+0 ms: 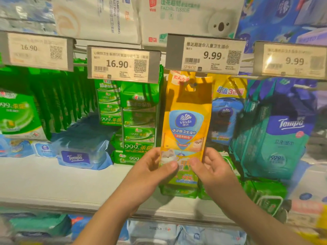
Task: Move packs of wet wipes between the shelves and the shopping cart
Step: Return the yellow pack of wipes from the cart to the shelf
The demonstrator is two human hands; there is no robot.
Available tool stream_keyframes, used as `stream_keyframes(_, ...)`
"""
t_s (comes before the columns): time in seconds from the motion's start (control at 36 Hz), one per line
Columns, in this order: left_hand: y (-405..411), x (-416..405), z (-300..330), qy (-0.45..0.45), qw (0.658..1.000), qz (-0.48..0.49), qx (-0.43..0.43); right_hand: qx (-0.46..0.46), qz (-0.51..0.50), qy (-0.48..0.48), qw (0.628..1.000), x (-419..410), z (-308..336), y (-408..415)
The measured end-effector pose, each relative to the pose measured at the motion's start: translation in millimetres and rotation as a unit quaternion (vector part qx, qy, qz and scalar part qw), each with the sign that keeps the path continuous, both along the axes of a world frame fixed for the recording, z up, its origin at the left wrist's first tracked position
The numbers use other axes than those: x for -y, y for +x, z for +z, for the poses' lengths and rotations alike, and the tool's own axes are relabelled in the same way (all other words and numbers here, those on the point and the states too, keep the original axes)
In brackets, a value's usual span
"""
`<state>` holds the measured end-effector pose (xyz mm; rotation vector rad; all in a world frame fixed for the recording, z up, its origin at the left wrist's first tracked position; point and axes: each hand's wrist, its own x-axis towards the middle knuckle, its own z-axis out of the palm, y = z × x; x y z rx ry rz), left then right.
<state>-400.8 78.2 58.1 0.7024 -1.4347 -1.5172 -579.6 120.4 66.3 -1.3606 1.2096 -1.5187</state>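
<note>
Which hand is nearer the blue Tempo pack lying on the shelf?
Left. The left hand is just right of the blue Tempo pack; the right hand is farther right, across the yellow Vinda pack.

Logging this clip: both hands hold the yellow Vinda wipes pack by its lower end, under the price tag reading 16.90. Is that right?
Not quite. The head view shows the left hand and right hand gripping the yellow Vinda pack by its lower end, but the price tag directly above it reads 9.99. The 16.90 tag hangs over the green packs.

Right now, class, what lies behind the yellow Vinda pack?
Beside the yellow Vinda pack, a blue pack shows at its right and green packs at its left. Directly behind it is covered.
</note>
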Motion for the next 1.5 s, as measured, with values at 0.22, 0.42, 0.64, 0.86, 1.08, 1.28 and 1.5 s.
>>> stream_keyframes(0.22, -7.1, 2.5, -3.5, 0.008, 0.999, 0.05, -0.001, -0.028, -0.006, -0.012, 1.0, 11.2, -6.0, 2.4)
stream_keyframes(0.42, -26.0, 18.6, 4.9, 0.012, 0.993, 0.102, 0.055, -0.005, -0.03, -0.008, 0.999, 34.8, 3.8, 5.3)
stream_keyframes(0.64, -54.2, 34.4, 24.7, 0.038, 0.978, 0.168, 0.114, -0.086, -0.148, 0.025, 0.985, 57.8, 9.9, 4.2)
stream_keyframes(0.86, -65.2, 46.1, 29.0, 0.076, 0.962, 0.216, 0.149, -0.064, -0.203, 0.03, 0.977, 75.1, 4.7, 12.8)
stream_keyframes(1.08, -49.6, 31.1, 21.0, 0.097, 0.966, 0.185, 0.153, -0.075, -0.174, 0.064, 0.98, 65.0, 2.5, 16.7)
stream_keyframes(1.28, -35.9, 20.5, 4.1, 0.069, 0.966, 0.123, 0.216, -0.108, -0.238, 0.139, 0.955, 39.9, 4.1, 23.8)
stream_keyframes(1.5, -8.6, -8.9, -9.5, -0.072, 0.968, 0.069, 0.232, -0.237, -0.272, 0.173, 0.917, -14.5, 8.1, 37.1)
